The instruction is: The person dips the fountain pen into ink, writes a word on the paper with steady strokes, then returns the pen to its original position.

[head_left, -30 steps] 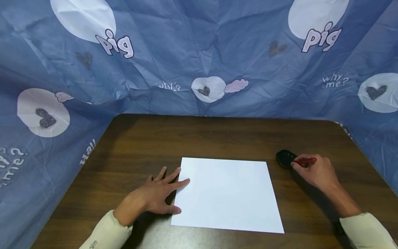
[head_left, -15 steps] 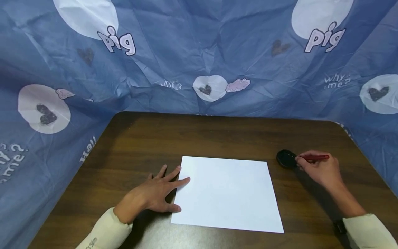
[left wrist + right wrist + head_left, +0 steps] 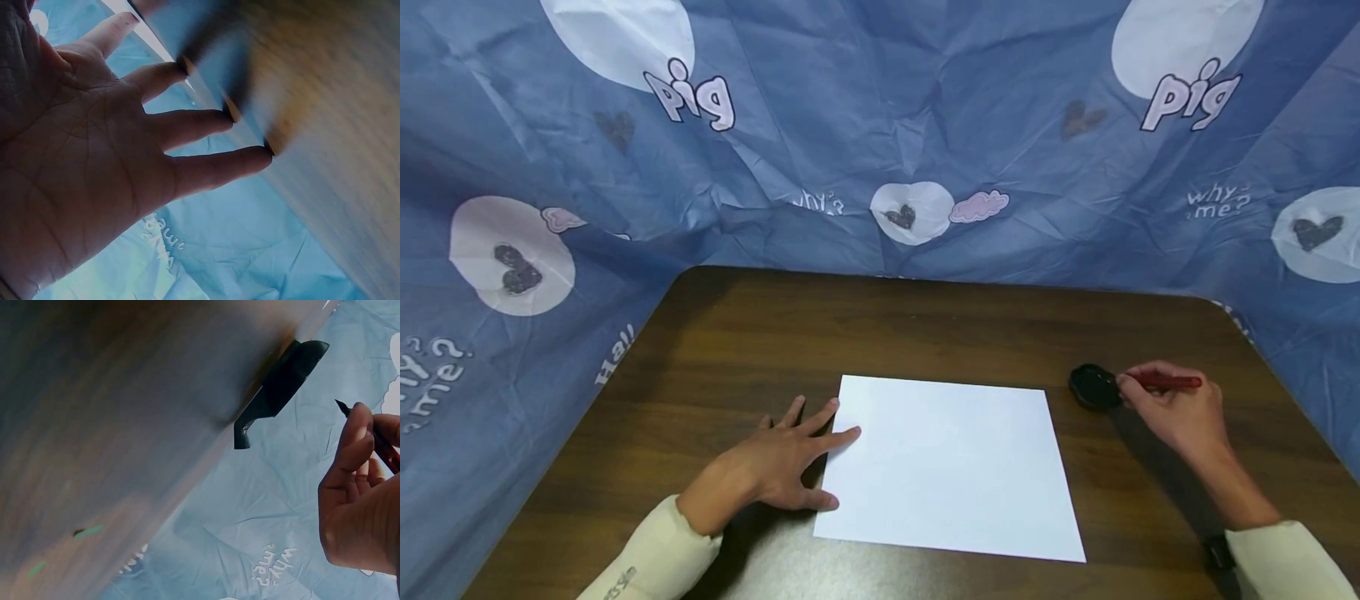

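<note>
While blue cloth (image 3: 820,92) hangs at 12 o'clock, table (image 3: 865,325) carries white ppr (image 3: 947,467). L hand (image 3: 775,467) at ppr's 9 o'clock: fingers spread, thumb + index tips on ppr, nothing gripped. R hand (image 3: 1183,412) btwn 2 + 3 o'clock, fingers curled, pinching. Blk dish (image 3: 1092,387) at 2 o'clock. Red pen (image 3: 1172,381) in R pinch, tip near dish, apart.

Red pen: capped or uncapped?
Uncapped. In the right wrist view, the red pen shows a bare, dark, pointed tip past the right hand.
</note>
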{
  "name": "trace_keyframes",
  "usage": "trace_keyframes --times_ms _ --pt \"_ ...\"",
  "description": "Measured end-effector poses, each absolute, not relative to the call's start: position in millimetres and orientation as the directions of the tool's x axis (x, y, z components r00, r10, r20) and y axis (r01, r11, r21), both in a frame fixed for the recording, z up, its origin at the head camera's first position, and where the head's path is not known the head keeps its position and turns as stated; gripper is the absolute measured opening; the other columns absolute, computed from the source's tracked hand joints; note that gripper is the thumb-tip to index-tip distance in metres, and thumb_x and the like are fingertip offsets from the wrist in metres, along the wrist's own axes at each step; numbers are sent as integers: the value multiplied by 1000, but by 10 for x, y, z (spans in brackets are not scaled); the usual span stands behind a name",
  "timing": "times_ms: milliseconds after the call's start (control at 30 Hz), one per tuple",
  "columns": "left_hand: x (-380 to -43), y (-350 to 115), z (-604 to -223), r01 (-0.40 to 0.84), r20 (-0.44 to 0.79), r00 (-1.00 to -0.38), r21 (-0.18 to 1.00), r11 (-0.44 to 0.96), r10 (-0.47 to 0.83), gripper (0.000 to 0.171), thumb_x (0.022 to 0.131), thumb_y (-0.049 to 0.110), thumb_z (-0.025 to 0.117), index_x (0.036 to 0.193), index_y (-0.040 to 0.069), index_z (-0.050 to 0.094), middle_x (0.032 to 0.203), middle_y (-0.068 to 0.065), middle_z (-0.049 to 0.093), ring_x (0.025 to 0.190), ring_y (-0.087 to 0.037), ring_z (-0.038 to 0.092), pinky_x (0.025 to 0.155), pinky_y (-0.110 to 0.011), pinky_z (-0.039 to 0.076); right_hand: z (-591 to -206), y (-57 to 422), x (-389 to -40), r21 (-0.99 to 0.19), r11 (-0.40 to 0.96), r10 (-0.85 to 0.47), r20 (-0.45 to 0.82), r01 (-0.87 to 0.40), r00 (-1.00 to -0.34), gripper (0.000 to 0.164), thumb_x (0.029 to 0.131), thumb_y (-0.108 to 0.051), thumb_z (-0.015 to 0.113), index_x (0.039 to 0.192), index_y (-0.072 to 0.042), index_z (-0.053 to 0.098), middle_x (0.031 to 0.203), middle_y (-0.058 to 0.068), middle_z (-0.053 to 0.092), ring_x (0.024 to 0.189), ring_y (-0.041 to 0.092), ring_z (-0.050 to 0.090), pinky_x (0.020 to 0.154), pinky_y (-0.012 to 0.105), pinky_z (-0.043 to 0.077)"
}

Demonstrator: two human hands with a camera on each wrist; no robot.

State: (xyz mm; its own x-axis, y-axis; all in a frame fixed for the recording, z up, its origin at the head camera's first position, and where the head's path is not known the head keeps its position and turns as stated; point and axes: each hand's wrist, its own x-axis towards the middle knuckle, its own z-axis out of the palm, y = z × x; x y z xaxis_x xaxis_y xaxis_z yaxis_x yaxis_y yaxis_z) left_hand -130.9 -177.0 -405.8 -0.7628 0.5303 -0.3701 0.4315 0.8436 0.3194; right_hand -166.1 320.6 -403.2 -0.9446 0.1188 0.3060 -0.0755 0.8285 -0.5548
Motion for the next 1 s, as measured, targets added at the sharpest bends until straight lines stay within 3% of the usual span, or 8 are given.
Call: trace_keyframes --times_ms 367,1000 --pt "-1330 -1769 -4081 451 -352 -765 306 838 540 85 84 61 71 156 37 33 167 -7 9 146 -52 8 102 -78 21 -4034 2940 -1642 -558 793 45 454 -244 -890 7 86 -19 77 88 -12 75 77 5 71 62 -4 56 52 13 45" --pt "-1304 -1780 -4086 447 -336 -766 335 829 548 84 84 60 72 156 36 34 167 -8 11 145 -54 8 101 -79 22 -3984 2496 -1814 -579 717 -34 526 -388 -850 7 83 -13 80 84 -16 74 71 -5 67 58 2 56 50 16 43"
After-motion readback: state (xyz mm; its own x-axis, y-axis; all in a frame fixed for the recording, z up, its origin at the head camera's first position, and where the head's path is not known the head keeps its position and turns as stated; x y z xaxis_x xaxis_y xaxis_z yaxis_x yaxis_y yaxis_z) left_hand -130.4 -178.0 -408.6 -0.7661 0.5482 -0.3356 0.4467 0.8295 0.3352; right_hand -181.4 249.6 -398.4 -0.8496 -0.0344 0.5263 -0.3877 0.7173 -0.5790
